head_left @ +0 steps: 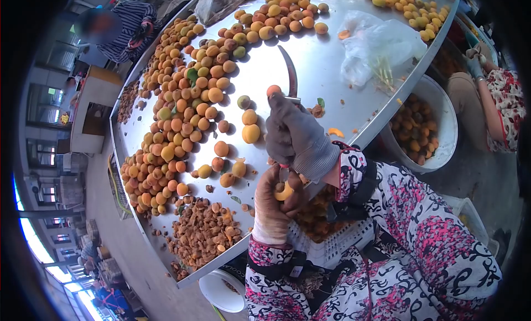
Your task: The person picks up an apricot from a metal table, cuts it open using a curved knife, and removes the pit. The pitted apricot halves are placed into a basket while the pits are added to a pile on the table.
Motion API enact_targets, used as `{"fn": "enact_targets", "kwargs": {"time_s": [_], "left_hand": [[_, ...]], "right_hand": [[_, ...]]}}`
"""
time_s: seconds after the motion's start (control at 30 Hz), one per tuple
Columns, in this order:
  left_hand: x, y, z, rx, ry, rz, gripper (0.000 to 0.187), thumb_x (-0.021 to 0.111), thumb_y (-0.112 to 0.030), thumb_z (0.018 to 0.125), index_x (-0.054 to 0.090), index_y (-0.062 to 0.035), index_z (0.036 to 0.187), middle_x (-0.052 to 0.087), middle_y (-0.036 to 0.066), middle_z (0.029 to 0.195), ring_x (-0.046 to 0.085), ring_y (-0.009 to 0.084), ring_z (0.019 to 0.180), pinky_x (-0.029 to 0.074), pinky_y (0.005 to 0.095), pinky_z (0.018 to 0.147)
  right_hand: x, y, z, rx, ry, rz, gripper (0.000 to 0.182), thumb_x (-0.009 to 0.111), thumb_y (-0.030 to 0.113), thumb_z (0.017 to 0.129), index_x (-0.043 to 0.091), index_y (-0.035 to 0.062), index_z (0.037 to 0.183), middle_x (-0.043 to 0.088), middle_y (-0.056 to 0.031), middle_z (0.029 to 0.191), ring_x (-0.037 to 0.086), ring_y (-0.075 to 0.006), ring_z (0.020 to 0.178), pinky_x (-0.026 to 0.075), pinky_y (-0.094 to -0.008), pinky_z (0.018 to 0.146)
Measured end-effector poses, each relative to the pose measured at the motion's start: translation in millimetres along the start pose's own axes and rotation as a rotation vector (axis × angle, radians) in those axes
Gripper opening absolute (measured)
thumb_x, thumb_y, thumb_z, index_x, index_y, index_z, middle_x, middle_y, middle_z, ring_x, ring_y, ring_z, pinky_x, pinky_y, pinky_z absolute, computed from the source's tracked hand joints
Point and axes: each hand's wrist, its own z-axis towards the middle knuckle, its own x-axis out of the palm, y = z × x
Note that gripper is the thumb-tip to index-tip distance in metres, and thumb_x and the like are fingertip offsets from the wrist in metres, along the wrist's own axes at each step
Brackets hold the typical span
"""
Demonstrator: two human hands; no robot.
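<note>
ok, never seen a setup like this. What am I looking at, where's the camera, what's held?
No machine here: these are a person's own two hands, seen in one picture from a camera worn on the head, looking forward and down. The grey-gloved right hand holds a curved knife; the left hand grips a yellow-orange fruit, partly hidden. On the metal table lie many apricot-like fruits, a crumpled plastic bag and a brown heap, perhaps pits. A bucket of fruit stands beside it.

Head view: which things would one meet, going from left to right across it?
Person in striped top, pile of brown pieces, gloved right hand, white bucket, co-worker's patterned top.
</note>
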Motion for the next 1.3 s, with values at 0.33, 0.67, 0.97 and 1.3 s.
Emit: {"fn": "enact_targets", "kwargs": {"time_s": [0.33,0.67,0.97,1.3], "left_hand": [[26,3,5,0.266,-0.481,0.078,0.031,0.05,-0.041,0.086,0.052,-0.0105,0.092,0.052,0.0,0.061,0.042,0.0083,0.039,0.031,0.0204,0.035],[-22,-13,4,0.297,-0.079,-0.231,0.045,0.053,-0.043,0.086,0.048,-0.0082,0.115,0.052,0.008,0.113,0.049,0.023,0.109,0.041,0.0396,0.093],[-22,-26,-7,0.425,-0.237,0.178,0.042,0.04,-0.042,0.092,0.052,-0.0024,0.101,0.051,0.004,0.071,0.047,0.0128,0.055,0.039,0.0228,0.05],[-10,-16,-33,0.285,0.181,1.044,0.029,0.052,-0.018,0.084,0.058,-0.0012,0.107,0.059,0.008,0.087,0.058,0.0162,0.085,0.043,0.029,0.081]], "right_hand": [[23,-8,-10,-0.279,-0.127,-0.364,0.023,0.058,0.028,0.089,0.055,0.0081,0.077,0.049,0.0039,0.056,0.046,-0.0046,0.045,0.037,-0.0183,0.041],[2,-36,-27,-0.15,0.118,-1.977,0.028,0.062,0.025,0.074,0.056,0.0107,0.097,0.053,-0.0087,0.092,0.061,-0.0268,0.076,0.05,-0.0365,0.063],[0,3,-22,0.263,0.07,-1.617,0.031,0.063,0.035,0.078,0.059,0.0063,0.088,0.061,-0.0126,0.076,0.062,-0.0227,0.075,0.047,-0.0335,0.065],[-50,-2,-5,0.277,-0.02,-2.18,0.027,0.058,0.035,0.079,0.056,0.0117,0.093,0.062,-0.0133,0.08,0.061,-0.031,0.079,0.047,-0.0411,0.071]]}}
